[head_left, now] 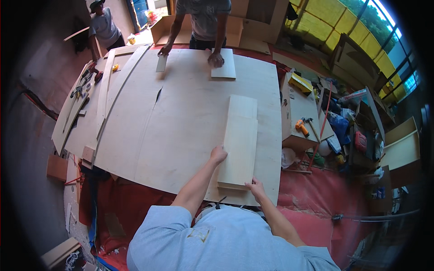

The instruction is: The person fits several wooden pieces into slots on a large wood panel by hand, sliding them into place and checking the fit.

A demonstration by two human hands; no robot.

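Below, boards [239, 147] on tabletop [183, 122], red sheeting [312, 189]

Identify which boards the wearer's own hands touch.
The long pale stack at the table's near right: left hand at its left edge, right hand at its near right corner. The short strip and white board are at a co-worker's hands.

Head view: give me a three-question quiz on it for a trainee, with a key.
1. Which hand touches the near right corner of the boards?
2. True or false: the orange tool lies on a box.
3. What colour is the sheeting at upper right? A) red; B) yellow; C) blue.

Key:
1. The right hand.
2. True.
3. B.
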